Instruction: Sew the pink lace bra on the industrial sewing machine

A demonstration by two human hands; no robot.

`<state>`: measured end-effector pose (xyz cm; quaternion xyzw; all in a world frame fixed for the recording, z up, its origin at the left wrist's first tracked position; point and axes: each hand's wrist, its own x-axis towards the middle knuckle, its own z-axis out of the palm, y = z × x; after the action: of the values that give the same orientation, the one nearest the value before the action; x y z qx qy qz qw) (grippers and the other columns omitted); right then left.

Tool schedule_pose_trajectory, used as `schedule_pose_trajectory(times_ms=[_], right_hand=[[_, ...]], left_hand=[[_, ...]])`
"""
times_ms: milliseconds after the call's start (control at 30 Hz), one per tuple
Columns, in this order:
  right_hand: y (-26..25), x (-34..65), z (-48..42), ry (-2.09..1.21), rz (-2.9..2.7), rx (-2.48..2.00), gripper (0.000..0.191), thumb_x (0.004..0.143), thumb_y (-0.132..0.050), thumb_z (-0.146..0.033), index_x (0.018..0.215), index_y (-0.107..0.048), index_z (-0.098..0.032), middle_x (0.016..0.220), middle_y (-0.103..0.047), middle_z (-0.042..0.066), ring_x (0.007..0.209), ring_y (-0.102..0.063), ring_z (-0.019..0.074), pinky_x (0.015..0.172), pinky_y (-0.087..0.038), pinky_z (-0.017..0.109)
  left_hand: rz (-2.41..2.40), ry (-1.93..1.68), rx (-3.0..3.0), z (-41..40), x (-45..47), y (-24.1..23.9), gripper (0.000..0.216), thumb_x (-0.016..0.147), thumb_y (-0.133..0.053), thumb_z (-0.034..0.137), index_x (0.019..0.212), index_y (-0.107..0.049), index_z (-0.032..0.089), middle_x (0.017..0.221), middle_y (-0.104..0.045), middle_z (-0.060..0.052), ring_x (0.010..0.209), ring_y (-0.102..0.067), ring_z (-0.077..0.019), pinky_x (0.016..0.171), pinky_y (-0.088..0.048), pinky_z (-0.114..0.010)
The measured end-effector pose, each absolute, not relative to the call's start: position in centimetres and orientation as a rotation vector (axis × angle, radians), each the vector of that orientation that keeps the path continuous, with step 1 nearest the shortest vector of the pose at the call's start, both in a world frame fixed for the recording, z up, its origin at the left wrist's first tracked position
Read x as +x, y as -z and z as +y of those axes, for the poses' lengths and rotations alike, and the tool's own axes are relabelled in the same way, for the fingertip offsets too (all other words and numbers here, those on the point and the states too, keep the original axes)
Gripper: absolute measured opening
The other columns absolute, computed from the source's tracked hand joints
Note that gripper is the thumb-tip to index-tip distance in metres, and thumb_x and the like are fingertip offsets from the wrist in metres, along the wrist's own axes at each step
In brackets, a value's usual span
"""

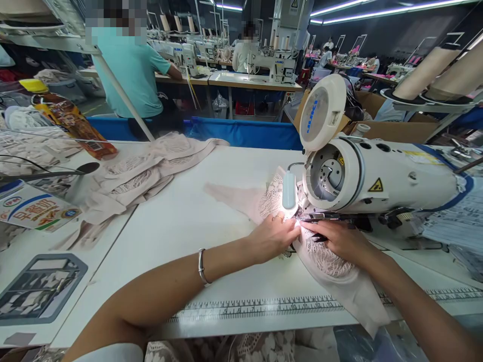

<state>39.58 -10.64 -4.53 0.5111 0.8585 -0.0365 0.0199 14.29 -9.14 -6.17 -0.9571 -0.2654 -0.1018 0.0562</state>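
Note:
A white sewing machine [381, 176] lies across the right of the white table [181, 226], its end cover swung open. A pale pink lace fabric piece [332, 271] runs under the needle area and hangs over the table's front edge. My left hand [273, 236] rests on the fabric just left of the needle, fingers pressed together on the cloth. My right hand [339, 239] lies on the lace to the right, fingers closed around dark snips [320, 217] pointing at the lit needle spot. A silver bracelet [202, 266] circles my left wrist.
A heap of pink lace pieces [143, 171] lies at the table's back left. A bottle [71, 120] and a printed packet [33, 208] sit at far left. A ruler strip [264, 306] runs along the front edge. Thread cones [426, 73] stand right. A person in a teal shirt [130, 70] stands behind.

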Motion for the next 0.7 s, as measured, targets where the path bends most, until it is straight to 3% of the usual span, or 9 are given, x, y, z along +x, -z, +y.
schedule_pose_trajectory(times_ms=[400,533,700], right_hand=[[3.5,38.2,-11.3,0.158,2.559,1.688,0.071,0.076,-0.044,-0.006,0.137,-0.06,-0.036,0.129,-0.071,-0.001,0.111,-0.068,0.024,0.074,-0.057,0.031],[3.5,37.9,-11.4,0.149,2.595,1.701,0.064,0.076,-0.047,-0.008,0.133,-0.064,-0.032,0.126,-0.072,0.002,0.109,-0.069,0.0241,0.075,-0.056,0.031],[3.3,37.6,-11.5,0.168,2.565,1.765,0.057,0.074,-0.048,-0.005,0.121,-0.066,-0.031,0.109,-0.077,0.0,0.093,-0.071,0.0214,0.064,-0.05,0.026]], left_hand=[[-0.858,0.404,-3.016,-7.1,13.7,6.6,0.033,0.1,-0.038,0.009,0.12,-0.061,0.021,0.118,-0.066,-0.011,0.095,-0.054,-0.0236,0.081,-0.039,-0.037],[-0.846,0.44,-3.041,-6.6,13.6,6.7,0.034,0.1,-0.038,0.007,0.117,-0.063,0.022,0.118,-0.066,-0.01,0.096,-0.055,-0.0227,0.079,-0.039,-0.035],[-0.858,0.449,-3.045,-6.1,13.6,6.8,0.031,0.102,-0.038,0.009,0.114,-0.064,0.021,0.119,-0.066,-0.009,0.095,-0.056,-0.023,0.075,-0.039,-0.034]])
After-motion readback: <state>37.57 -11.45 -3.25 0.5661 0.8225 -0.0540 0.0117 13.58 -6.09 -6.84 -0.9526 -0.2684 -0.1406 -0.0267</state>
